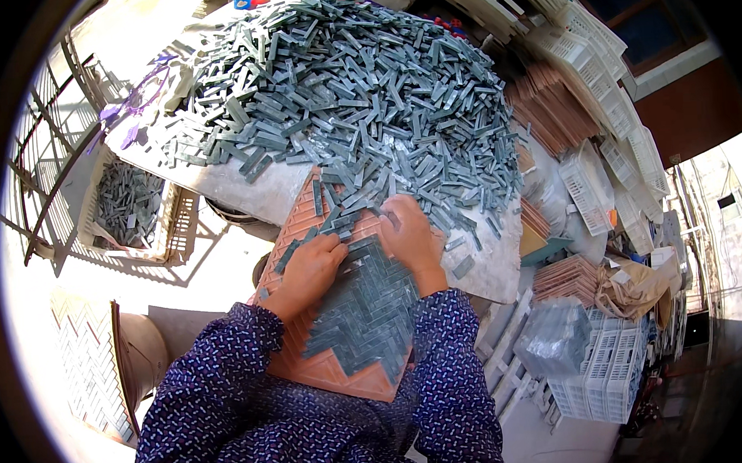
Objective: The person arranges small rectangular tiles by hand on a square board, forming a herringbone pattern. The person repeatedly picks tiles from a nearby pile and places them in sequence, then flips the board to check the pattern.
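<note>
Pressing flat, spread fingers, both hands, left [310, 265] and right [408, 234], seat grey strips [366, 306] into the orange tray [310, 362]; pile [356, 83] lies far.

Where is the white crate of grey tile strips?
In the head view, the white crate sits at the person's left, below the table edge, beside the metal railing.

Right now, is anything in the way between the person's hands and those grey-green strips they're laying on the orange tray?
Nothing visible. Both the left hand and right hand rest directly on the grey-green strips in the orange tray.
</note>
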`<state>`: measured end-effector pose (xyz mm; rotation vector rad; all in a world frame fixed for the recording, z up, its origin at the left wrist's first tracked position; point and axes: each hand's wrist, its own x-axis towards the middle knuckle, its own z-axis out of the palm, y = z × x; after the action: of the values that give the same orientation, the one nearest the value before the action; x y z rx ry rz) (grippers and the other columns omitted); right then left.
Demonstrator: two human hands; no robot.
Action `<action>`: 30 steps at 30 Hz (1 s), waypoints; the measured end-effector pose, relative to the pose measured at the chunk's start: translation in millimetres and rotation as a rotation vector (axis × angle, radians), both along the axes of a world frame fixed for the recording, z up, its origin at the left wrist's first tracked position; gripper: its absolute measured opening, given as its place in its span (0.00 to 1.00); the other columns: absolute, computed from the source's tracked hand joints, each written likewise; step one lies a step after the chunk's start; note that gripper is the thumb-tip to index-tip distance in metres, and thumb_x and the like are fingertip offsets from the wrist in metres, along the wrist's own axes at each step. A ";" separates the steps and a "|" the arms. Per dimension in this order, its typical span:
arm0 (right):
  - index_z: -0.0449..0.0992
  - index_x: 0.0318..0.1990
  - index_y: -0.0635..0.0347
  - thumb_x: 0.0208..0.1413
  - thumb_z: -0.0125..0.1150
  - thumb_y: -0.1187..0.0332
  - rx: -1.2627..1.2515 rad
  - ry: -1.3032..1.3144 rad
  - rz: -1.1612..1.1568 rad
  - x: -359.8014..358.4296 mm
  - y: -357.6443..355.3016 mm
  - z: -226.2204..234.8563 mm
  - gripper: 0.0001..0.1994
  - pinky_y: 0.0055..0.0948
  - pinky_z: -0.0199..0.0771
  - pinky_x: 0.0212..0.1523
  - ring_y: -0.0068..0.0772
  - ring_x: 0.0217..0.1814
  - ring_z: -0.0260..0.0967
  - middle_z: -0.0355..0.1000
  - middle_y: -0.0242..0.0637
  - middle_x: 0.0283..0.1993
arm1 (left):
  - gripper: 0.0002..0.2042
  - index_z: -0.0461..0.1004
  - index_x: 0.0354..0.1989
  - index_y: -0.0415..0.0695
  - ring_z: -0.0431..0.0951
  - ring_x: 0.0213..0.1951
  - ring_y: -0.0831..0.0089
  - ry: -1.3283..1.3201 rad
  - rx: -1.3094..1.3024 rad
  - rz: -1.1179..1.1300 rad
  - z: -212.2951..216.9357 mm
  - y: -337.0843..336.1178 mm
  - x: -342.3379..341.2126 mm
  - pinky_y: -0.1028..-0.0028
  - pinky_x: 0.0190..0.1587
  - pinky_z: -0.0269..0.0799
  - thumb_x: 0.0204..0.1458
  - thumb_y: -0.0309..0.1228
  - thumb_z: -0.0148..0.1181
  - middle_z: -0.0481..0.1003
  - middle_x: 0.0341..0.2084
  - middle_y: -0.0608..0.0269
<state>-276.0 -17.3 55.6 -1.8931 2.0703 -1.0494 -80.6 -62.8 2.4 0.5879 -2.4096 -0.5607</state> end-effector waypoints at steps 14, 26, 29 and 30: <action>0.73 0.44 0.58 0.48 0.57 0.76 0.344 -0.112 -0.037 -15.8 8.6 2.8 0.13 0.31 0.68 0.36 0.41 0.33 0.70 0.71 0.42 0.31 | 0.04 0.68 0.29 0.41 0.72 0.35 0.63 0.008 0.011 -0.017 1.6 0.5 -2.9 0.68 0.36 0.70 0.44 0.25 0.50 0.67 0.27 0.60; 0.76 0.41 0.59 0.45 0.60 0.76 0.342 0.107 0.082 -28.6 10.6 -15.5 0.13 0.30 0.68 0.42 0.40 0.39 0.69 0.71 0.40 0.36 | 0.04 0.68 0.29 0.42 0.71 0.34 0.64 -0.002 -0.008 -0.010 3.3 0.4 -3.2 0.69 0.35 0.70 0.43 0.25 0.50 0.66 0.27 0.61; 0.75 0.40 0.59 0.45 0.60 0.75 0.312 0.013 -0.005 -27.0 5.1 -5.8 0.11 0.33 0.69 0.39 0.42 0.38 0.70 0.71 0.41 0.36 | 0.04 0.68 0.29 0.41 0.71 0.34 0.65 -0.012 -0.004 0.000 1.0 1.5 -0.4 0.69 0.35 0.70 0.43 0.25 0.51 0.66 0.27 0.61; 0.75 0.39 0.60 0.45 0.60 0.74 0.273 -0.111 -0.101 -30.9 4.7 -4.6 0.11 0.34 0.69 0.39 0.43 0.37 0.71 0.71 0.41 0.36 | 0.04 0.68 0.29 0.41 0.71 0.34 0.65 -0.010 -0.005 -0.004 1.4 0.8 -0.8 0.69 0.35 0.70 0.43 0.25 0.51 0.66 0.27 0.61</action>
<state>-307.0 -12.6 51.0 -1.5810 2.1384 -0.8198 -81.5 -62.0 3.8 0.5853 -2.4213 -0.5538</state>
